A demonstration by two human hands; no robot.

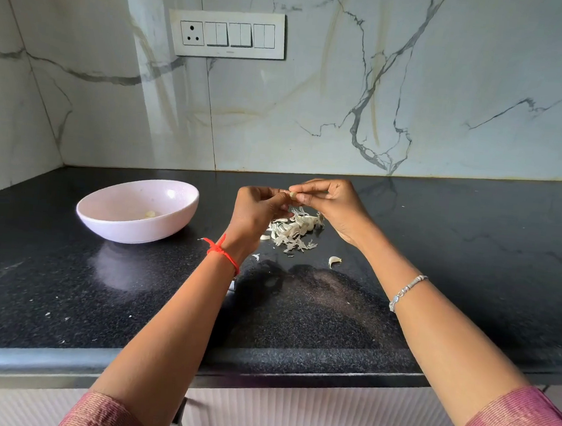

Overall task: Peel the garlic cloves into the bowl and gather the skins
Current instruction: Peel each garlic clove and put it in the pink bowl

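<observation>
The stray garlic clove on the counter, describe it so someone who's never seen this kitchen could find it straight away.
Start at the black counter, then find the heap of white skins below the left hand and right hand. The stray garlic clove lies alone just right of and nearer than that heap; it is one plump, curved piece, not thin flakes.

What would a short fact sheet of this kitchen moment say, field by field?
Place: black counter before a marble-patterned wall
Hands: left hand and right hand both pinch one garlic clove, raised above the skins
Bowl: pink bowl, left of the hands, a peeled clove visible inside
Skins: pile of skins on the counter under the hands
Spare: loose clove on the counter, on the near side of the pile
Wall: switch panel above the bowl
</observation>
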